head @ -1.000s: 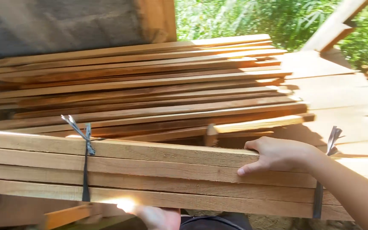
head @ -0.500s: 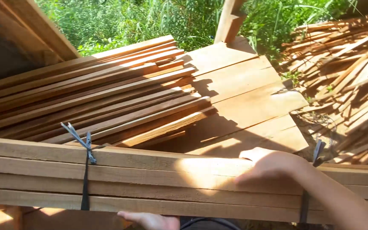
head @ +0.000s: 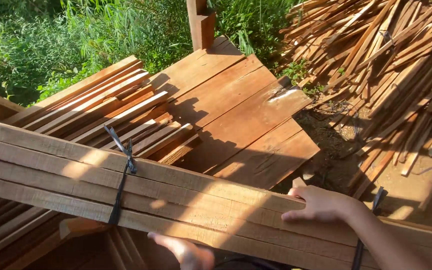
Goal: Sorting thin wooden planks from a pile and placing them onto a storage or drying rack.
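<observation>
A bundle of long wooden slats, bound with two black straps, stretches across the bottom of the view. My right hand rests on top of the bundle near its right strap, fingers curled over the upper slat. My left hand is under the bundle at the bottom centre, palm up, supporting it from below.
A stack of loose slats lies on a wooden plank platform behind the bundle. A big heap of scrap slats covers the ground at the right. A wooden post and green bushes stand at the back.
The view has swung to the right with the bundle in both hands: the stacked slats slid left and the scrap heap came into view. Both hands keep their hold.
</observation>
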